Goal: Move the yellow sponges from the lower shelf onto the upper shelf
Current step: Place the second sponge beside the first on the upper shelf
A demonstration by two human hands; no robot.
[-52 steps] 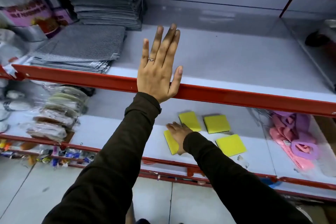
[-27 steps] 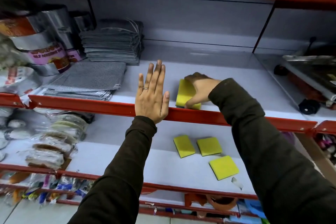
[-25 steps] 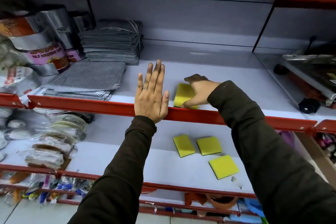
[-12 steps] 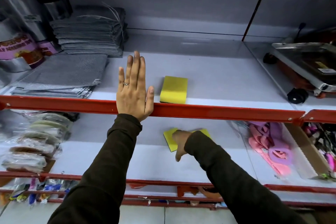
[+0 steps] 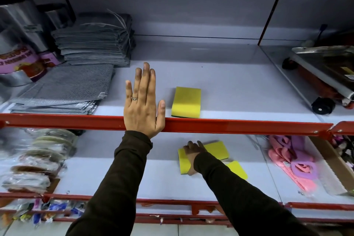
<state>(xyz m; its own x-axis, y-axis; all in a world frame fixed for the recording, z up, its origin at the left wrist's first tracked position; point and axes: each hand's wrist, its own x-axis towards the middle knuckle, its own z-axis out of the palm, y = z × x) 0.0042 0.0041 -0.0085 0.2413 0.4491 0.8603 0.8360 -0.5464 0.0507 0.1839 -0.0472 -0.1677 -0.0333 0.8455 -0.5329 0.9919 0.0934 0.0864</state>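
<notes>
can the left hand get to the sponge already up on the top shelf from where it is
Probably yes. The left hand lies flat on the upper shelf's red front rail, and the placed yellow sponge sits just to its right on bare shelf, with nothing between them.

One yellow sponge [image 5: 186,102] lies flat on the upper shelf [image 5: 239,90]; three sponges [image 5: 216,149] remain below.
</notes>
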